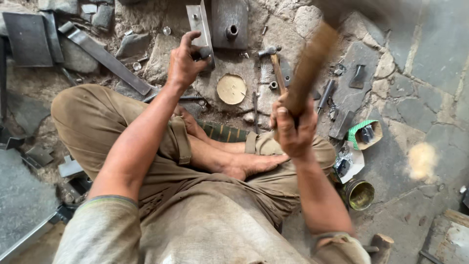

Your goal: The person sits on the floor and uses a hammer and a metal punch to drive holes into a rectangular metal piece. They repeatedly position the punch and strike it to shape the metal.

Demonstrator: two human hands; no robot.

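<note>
I sit cross-legged on a stone floor. My left hand (185, 61) grips the lower end of a grey angled metal piece (199, 24) that stands on the ground ahead of me. My right hand (292, 128) is closed around the wooden handle of a hammer (310, 66), which is raised and blurred; its head is out of view near the top edge. A round flat tan disc (231, 89) lies on the ground between both hands.
A second hammer (274, 63) lies beyond the disc. A dark metal plate with a short pipe (229, 22) sits at the top. A flat steel bar (105, 57), metal scraps and bolts lie left. A small tin (359, 194) and open cardboard boxes (366, 134) stand right.
</note>
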